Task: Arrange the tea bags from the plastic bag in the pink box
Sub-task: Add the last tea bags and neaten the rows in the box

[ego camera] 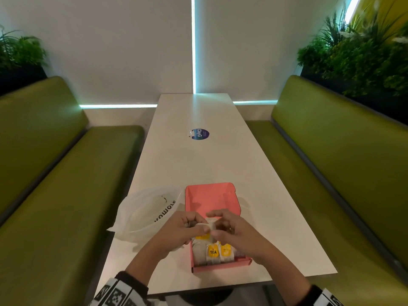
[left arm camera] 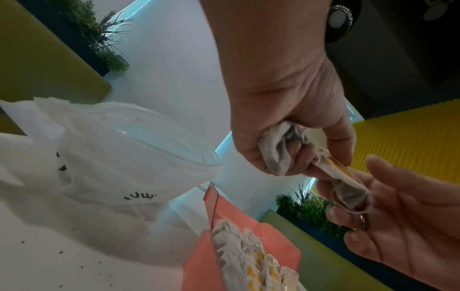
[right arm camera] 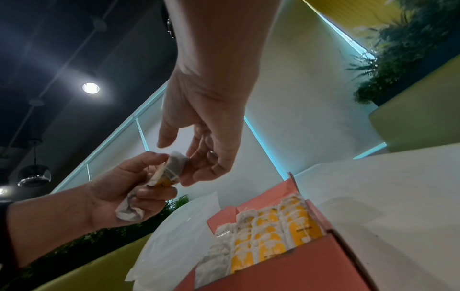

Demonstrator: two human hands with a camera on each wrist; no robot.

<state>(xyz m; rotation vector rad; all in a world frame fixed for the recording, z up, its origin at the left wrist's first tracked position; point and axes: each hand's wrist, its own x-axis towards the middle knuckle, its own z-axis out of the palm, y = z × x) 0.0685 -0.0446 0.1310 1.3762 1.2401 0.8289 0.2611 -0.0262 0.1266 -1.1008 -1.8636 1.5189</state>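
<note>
The pink box (ego camera: 212,197) lies open on the white table, with several yellow-tagged tea bags (ego camera: 213,252) standing in rows at its near end. Both hands hover over the middle of the box. My left hand (ego camera: 187,227) grips crumpled tea bags (left arm camera: 276,151) in its palm and pinches one more tea bag (right arm camera: 174,165) at its fingertips. My right hand (ego camera: 228,228) meets it from the right. Its loosely curled fingers (left arm camera: 336,211) touch that bag's end and the thumb stands apart. The plastic bag (ego camera: 143,213) lies slumped just left of the box.
A round blue sticker (ego camera: 199,134) sits mid-table beyond the box. Green benches (ego camera: 55,173) run along both sides of the table, with planters behind them. Dark tea crumbs (left arm camera: 82,261) speckle the table by the plastic bag.
</note>
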